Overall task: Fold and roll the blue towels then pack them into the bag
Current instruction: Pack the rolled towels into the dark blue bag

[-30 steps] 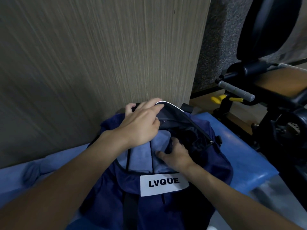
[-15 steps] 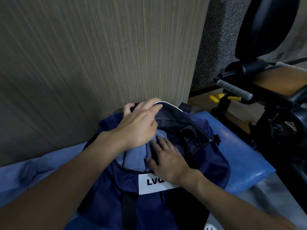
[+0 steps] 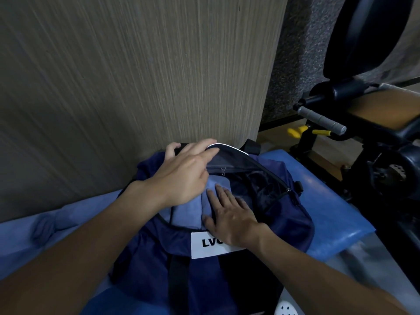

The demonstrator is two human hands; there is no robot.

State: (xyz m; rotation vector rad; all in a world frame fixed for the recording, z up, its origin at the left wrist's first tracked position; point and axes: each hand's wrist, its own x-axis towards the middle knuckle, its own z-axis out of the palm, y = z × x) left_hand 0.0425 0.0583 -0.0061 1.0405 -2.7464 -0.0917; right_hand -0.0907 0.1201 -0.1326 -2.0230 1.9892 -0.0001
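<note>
A dark navy bag (image 3: 293, 226) with a white label stands open on the blue surface, against the wood panel. Rolled light-blue towels (image 3: 188, 212) lie side by side inside its mouth. My left hand (image 3: 184, 176) grips the bag's far rim at the white-edged flap and holds it up. My right hand (image 3: 229, 214) lies flat, fingers spread, pressing on the right-hand towel and covering part of the label. Another light-blue towel (image 3: 45, 226) lies crumpled at the left on the blue surface.
A tall wood-grain panel (image 3: 136, 76) rises right behind the bag. The blue padded surface (image 3: 336, 214) ends at the right. Beyond it stands black gym equipment (image 3: 368, 142) with a grey handle and yellow knobs. A white perforated object (image 3: 286, 308) shows at the bottom edge.
My right hand has slid from beside the towels onto the right-hand towel and flattened, now hiding part of the label. My left hand has kept its hold on the rim.
</note>
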